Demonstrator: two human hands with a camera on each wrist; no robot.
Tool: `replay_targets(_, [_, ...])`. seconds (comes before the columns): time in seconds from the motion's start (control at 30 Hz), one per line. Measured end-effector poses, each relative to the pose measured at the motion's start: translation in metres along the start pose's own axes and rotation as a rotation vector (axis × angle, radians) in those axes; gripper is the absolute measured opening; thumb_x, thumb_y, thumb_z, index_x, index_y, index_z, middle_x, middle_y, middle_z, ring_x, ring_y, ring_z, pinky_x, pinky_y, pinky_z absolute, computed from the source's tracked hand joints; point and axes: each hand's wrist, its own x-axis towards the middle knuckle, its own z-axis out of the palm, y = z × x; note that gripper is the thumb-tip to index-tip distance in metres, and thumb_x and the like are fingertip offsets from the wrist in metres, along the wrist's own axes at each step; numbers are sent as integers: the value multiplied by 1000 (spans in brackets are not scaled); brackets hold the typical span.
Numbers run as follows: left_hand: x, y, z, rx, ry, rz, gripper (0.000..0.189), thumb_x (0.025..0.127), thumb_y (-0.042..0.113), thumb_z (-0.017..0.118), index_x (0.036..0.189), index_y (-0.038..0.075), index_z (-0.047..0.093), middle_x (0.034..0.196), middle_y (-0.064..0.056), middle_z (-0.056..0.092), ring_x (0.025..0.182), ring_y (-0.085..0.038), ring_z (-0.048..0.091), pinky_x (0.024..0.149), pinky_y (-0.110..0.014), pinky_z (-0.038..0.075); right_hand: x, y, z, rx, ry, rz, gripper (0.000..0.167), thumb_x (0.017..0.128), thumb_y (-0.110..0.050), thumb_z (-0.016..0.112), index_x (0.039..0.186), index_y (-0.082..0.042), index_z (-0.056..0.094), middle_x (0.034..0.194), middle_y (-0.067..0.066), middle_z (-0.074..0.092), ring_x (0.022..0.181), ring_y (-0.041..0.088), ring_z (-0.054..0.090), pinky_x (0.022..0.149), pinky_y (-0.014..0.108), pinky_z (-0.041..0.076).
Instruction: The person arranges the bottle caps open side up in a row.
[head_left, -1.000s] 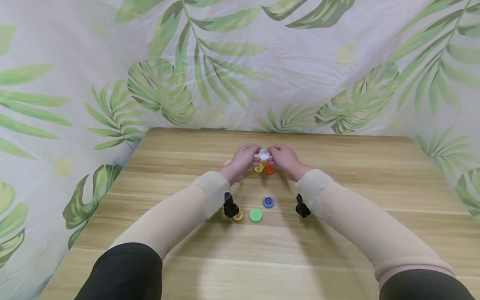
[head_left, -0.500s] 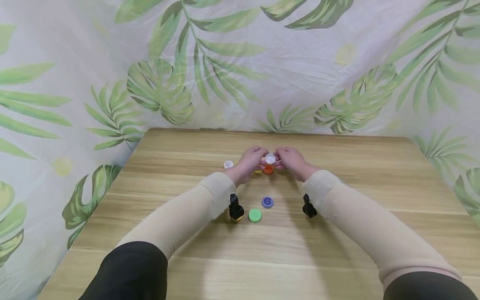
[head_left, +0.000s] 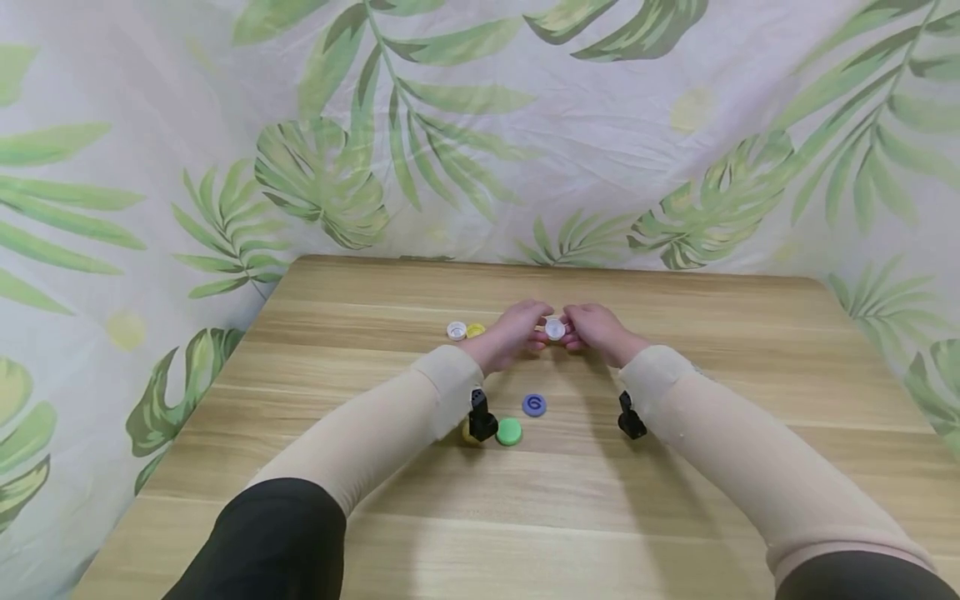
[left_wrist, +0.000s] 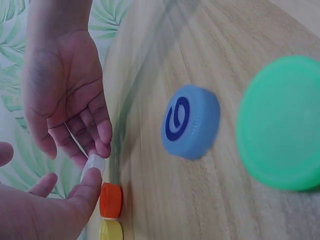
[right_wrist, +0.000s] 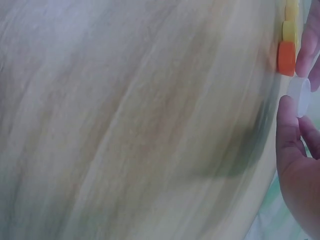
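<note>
A white bottle cap (head_left: 555,329) is held between my two hands near the back of the table. My left hand (head_left: 513,332) grips its left side; in the left wrist view the thumb (left_wrist: 86,192) lies against it. From the other side my right hand (head_left: 603,333) pinches it, thumb (right_wrist: 287,117) on the rim in the right wrist view. Close beside it stand an orange cap (right_wrist: 286,58) and a yellow cap (right_wrist: 289,31), mostly hidden by my left hand in the head view. Whether the held cap touches the table, I cannot tell.
Left of my hands lie another white cap (head_left: 457,331) and a yellow one (head_left: 476,330). Nearer me are a blue cap (head_left: 534,405) with a dark mark, a green cap (head_left: 509,432) and a brownish-yellow cap (head_left: 469,432), partly covered by the wrist camera. A leaf-patterned cloth (head_left: 465,167) hangs behind the table.
Both hands have moved right and slightly towards me with the white cap between them, lowering it beside the row. The white and yellow caps at left have come into view; the orange one is now covered.
</note>
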Motion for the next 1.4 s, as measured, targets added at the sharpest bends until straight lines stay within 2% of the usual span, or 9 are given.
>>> replay_targets(0.27, [2, -1, 5, 15, -67, -21, 47, 110, 22, 40, 150, -3, 41, 148, -26, 37, 111, -27, 51, 106, -43, 46, 1, 3, -5, -32, -12, 40, 38, 110, -17, 38, 120, 13, 57, 90, 7, 61, 72, 10, 60, 68, 20, 56])
replay_targets(0.47, [3, -4, 8, 11, -95, -26, 39, 108, 18, 44, 140, -5, 45, 125, -17, 41, 97, -20, 47, 100, -40, 46, 1, 5, -5, -44, -23, 57, 34, 109, -17, 38, 114, 10, 57, 90, 9, 61, 72, 10, 61, 67, 22, 57])
replay_targets(0.57, [3, -5, 8, 25, -112, -20, 36, 108, 15, 44, 137, -7, 46, 125, -17, 43, 97, -20, 46, 100, -40, 45, 0, 6, -4, -64, -16, 62, 34, 108, -17, 39, 114, 10, 58, 90, 10, 61, 71, 10, 61, 66, 22, 57])
replay_targets(0.77, [-2, -3, 4, 20, -67, 0, 37, 108, 14, 45, 139, -7, 46, 145, -23, 42, 106, -23, 48, 106, -43, 46, 2, 7, -3, -89, -4, 61, 31, 107, -16, 41, 111, 9, 59, 88, 9, 62, 71, 10, 61, 66, 20, 57])
replay_targets(0.97, [-8, -1, -6, 12, -1, 10, 36, 107, 12, 47, 137, -8, 46, 147, -25, 41, 118, -29, 51, 109, -41, 47, 0, 5, 0, -103, -5, 72, 31, 107, -16, 42, 114, 9, 58, 89, 9, 63, 73, 11, 60, 67, 20, 56])
replay_targets(1.03, [-10, -2, -10, 16, 12, 6, 34, 107, 12, 47, 135, -7, 47, 147, -25, 42, 116, -28, 51, 107, -39, 48, -1, 5, 1, -107, -5, 73, 33, 107, -16, 42, 118, 11, 58, 90, 9, 63, 73, 10, 60, 68, 21, 57])
replay_targets(1.2, [-14, -8, -17, 24, 1, 2, 26, 106, 11, 47, 127, -4, 49, 141, -23, 46, 105, -24, 52, 103, -39, 49, -1, 6, 2, -122, -2, 62, 32, 106, -15, 43, 118, 10, 59, 90, 9, 63, 73, 10, 60, 68, 21, 57])
replay_targets(1.4, [-25, -15, -25, 42, -40, -24, 29, 108, 14, 46, 130, -6, 48, 124, -16, 52, 99, -20, 53, 103, -41, 50, -8, 9, 2, -224, 18, 31, 19, 102, -12, 45, 98, 3, 56, 83, 9, 58, 71, 13, 58, 66, 23, 55])
